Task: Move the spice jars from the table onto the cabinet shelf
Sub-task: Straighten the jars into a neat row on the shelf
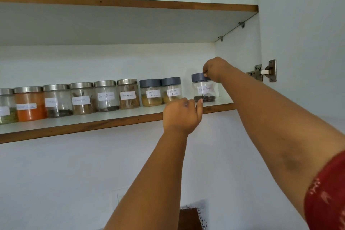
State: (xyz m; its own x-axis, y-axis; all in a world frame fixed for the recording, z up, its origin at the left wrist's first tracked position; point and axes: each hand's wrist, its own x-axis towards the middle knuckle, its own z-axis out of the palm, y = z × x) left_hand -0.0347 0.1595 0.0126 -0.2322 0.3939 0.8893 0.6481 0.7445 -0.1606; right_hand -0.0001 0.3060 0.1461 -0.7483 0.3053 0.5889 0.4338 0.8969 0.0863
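Spice jar placement, final jar: left hand (182,113) hovers loosely curled, holding nothing, at the shelf (112,123) edge; beyond it, right hand (214,70) pinches the grey lid of the black pepper jar (204,89) (standing apart from the row). Next, probably slide it leftward and release.

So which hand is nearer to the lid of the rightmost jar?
Right. The right hand pinches the grey lid from its right side; the left hand is below, at the shelf edge.
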